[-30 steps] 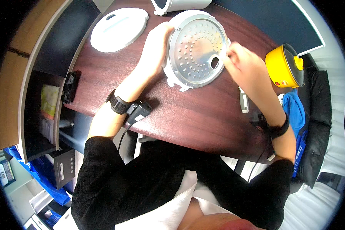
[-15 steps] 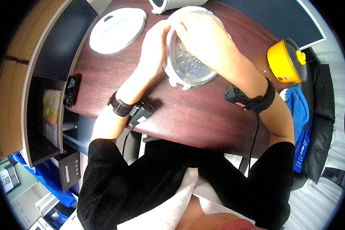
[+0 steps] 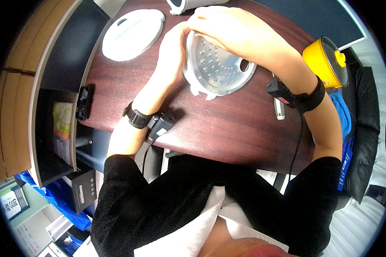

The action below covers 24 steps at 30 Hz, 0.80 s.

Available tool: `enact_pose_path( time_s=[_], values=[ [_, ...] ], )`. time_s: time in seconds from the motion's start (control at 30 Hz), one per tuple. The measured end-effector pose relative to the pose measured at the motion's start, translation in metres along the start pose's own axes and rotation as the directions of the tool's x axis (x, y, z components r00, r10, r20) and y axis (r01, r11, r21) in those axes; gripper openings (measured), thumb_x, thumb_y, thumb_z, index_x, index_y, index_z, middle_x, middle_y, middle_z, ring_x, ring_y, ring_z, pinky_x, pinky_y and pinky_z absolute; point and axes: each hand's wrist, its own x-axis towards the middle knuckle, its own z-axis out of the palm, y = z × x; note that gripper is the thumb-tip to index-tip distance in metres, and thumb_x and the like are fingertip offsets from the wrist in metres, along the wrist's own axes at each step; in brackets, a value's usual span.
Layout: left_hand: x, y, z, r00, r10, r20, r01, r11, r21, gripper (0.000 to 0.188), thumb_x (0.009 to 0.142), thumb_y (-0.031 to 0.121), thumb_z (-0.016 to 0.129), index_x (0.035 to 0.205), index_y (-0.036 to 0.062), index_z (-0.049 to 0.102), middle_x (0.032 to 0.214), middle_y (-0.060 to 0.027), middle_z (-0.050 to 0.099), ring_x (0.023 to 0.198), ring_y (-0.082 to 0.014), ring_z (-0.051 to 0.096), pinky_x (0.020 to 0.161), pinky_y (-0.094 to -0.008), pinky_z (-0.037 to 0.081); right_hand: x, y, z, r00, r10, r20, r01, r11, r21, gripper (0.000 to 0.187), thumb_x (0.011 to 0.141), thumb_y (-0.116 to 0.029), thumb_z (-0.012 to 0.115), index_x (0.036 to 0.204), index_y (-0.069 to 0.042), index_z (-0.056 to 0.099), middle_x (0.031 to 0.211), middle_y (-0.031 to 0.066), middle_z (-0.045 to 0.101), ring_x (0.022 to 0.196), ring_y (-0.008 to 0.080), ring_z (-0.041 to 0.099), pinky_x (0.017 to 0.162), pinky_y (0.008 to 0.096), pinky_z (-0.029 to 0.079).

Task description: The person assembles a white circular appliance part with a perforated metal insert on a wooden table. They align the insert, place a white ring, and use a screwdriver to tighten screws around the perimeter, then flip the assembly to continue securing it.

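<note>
A round rice cooker lid (image 3: 221,70) lies on the brown table in front of me. Its silvery inner plate has many dimples and one round hole, and pale plastic tabs stick out at the near edge. My left hand (image 3: 172,49) is closed around the lid's left side, fingers pointing away from me. Across the far part of the lid bends my right hand (image 3: 225,25), its fingers curled over the far left rim by my left fingertips. Its palm hides the far part of the plate. Both wrists wear black straps with small cabled devices.
A white oval cover (image 3: 133,34) lies at the far left, and a white cylindrical body (image 3: 195,5) at the far edge. A yellow electric pot (image 3: 324,62) stands at right. A grey-white handle (image 3: 279,110) lies by my right wrist. Black glasses-like object (image 3: 82,103) at the left edge.
My right hand has swung its wrist outward to the right and curled over the far rim, uncovering the plate's hole and the grey-white handle. My left hand has hardly moved.
</note>
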Motion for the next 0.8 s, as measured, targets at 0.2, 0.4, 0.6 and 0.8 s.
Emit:
enact_pose_path(
  time_s=[0.2, 0.4, 0.6, 0.8],
  values=[
    [0.003, -0.004, -0.005, 0.995, -0.092, -0.044, 0.091, 0.995, -0.033, 0.041, 0.097, 0.034, 0.039, 0.109, -0.0007, 0.058, 0.092, -0.0087, 0.062, 0.081, -0.0128, 0.059, 0.075, -0.028, 0.049, -0.013, 0.01, -0.011, 0.986, 0.139, -0.095, -0.139, 0.99, 0.005, 0.021, 0.09, -0.015, 0.054, 0.104, 0.0, 0.061, 0.086, 0.0131, 0.065, 0.07, 0.0232, 0.064, 0.064, 0.0324, 0.053],
    [0.01, -0.008, -0.005, 0.996, -0.004, 0.087, -0.011, 0.984, 0.177, 0.043, 0.083, 0.031, 0.069, 0.109, -0.0022, 0.059, 0.094, -0.0075, 0.064, 0.081, -0.0117, 0.059, 0.072, -0.025, 0.048, -0.139, 0.103, 0.008, 0.822, 0.564, -0.077, -0.568, 0.821, -0.061, 0.018, 0.086, -0.02, 0.062, 0.082, -0.003, 0.058, 0.061, 0.0025, 0.052, 0.056, 0.009, 0.053, 0.051, 0.026, 0.044],
    [0.014, -0.011, -0.011, 0.995, -0.099, 0.027, 0.092, 0.976, 0.195, 0.046, 0.083, 0.03, 0.069, 0.111, -0.0043, 0.058, 0.098, -0.0108, 0.063, 0.088, -0.0154, 0.059, 0.079, -0.0273, 0.047, -0.194, 0.103, 0.024, 0.489, 0.872, 0.037, -0.865, 0.479, 0.149, 0.029, 0.091, -0.03, 0.057, 0.081, -0.003, 0.059, 0.056, 0.0005, 0.051, 0.044, 0.0092, 0.051, 0.041, 0.0241, 0.043],
    [0.018, -0.013, -0.01, 0.991, -0.13, -0.02, 0.132, 0.983, 0.124, 0.044, 0.083, 0.028, 0.069, 0.113, -0.003, 0.058, 0.101, -0.0114, 0.062, 0.093, -0.0173, 0.058, 0.083, -0.0282, 0.045, -0.205, 0.078, 0.035, 0.455, 0.89, -0.042, -0.886, 0.457, 0.075, 0.051, 0.084, -0.049, 0.06, 0.08, 0.001, 0.059, 0.06, 0.0124, 0.058, 0.053, 0.0239, 0.059, 0.051, 0.0352, 0.049]
  ],
)
